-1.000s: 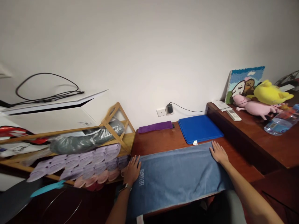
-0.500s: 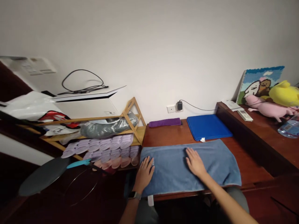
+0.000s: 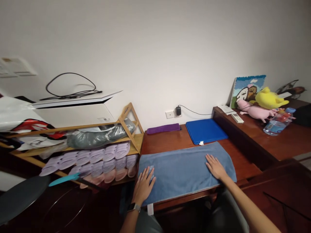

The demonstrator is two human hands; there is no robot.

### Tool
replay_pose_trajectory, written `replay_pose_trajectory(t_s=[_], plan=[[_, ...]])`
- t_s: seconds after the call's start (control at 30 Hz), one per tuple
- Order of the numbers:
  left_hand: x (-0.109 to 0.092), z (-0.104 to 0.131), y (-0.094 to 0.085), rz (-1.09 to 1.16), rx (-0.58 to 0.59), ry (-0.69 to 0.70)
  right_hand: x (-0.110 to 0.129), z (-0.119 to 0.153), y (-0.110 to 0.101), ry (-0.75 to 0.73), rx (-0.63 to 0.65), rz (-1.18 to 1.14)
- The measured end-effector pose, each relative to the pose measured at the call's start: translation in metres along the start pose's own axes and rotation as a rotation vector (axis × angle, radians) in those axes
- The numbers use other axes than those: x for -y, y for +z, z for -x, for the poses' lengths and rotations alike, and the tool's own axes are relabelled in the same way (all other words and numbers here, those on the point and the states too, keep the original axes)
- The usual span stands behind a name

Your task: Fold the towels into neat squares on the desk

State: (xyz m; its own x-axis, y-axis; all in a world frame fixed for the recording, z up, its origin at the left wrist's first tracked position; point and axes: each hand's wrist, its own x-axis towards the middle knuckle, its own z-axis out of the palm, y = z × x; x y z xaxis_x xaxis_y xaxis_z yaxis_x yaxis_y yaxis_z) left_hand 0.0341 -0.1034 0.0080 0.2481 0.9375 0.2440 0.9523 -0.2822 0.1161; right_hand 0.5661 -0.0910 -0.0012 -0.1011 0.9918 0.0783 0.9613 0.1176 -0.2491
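Note:
A blue-grey towel lies spread along the front of the brown wooden table, with a white tag hanging over the near edge at its left. My left hand rests flat on the towel's left end, fingers spread beside some pale lettering that it partly covers. On the right part of the towel, my right hand lies palm down with its fingers stretched out. Behind the towel are a folded bright blue cloth with a white label and a narrow folded purple cloth.
A wooden rack at the left holds lilac and pink slippers, a plastic-wrapped bundle and a white box. To the right, a raised ledge carries a remote, plush toys, a picture and a plastic bottle. A black charger sits in the wall socket.
My right hand has slid rightward across the towel, and the towel's right part looks smoother. My left hand stays at the left end. The camera view has turned somewhat to the right.

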Motion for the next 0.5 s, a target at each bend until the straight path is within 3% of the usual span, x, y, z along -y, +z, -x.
replay_pose_trajectory(t_s=[0.07,0.13,0.2,0.3,0.4,0.5], plan=[[0.001,-0.001,0.002,0.002,-0.008,0.003,-0.049,0.014,-0.005,0.11,-0.038,0.02],[0.003,-0.002,0.003,-0.001,-0.012,0.011,-0.078,0.022,-0.008,0.162,-0.068,0.03],[0.004,-0.003,0.004,-0.009,-0.009,0.015,-0.085,0.023,-0.01,0.17,-0.074,0.033],[0.005,-0.006,0.003,-0.015,0.006,0.012,-0.075,0.017,-0.017,0.161,-0.061,0.018],[0.006,-0.006,0.0,-0.015,0.0,0.005,-0.074,0.018,-0.028,0.177,-0.145,-0.019],[0.012,0.002,-0.001,-0.014,-0.077,-0.004,-0.097,0.036,-0.039,0.415,-0.322,-0.112]])
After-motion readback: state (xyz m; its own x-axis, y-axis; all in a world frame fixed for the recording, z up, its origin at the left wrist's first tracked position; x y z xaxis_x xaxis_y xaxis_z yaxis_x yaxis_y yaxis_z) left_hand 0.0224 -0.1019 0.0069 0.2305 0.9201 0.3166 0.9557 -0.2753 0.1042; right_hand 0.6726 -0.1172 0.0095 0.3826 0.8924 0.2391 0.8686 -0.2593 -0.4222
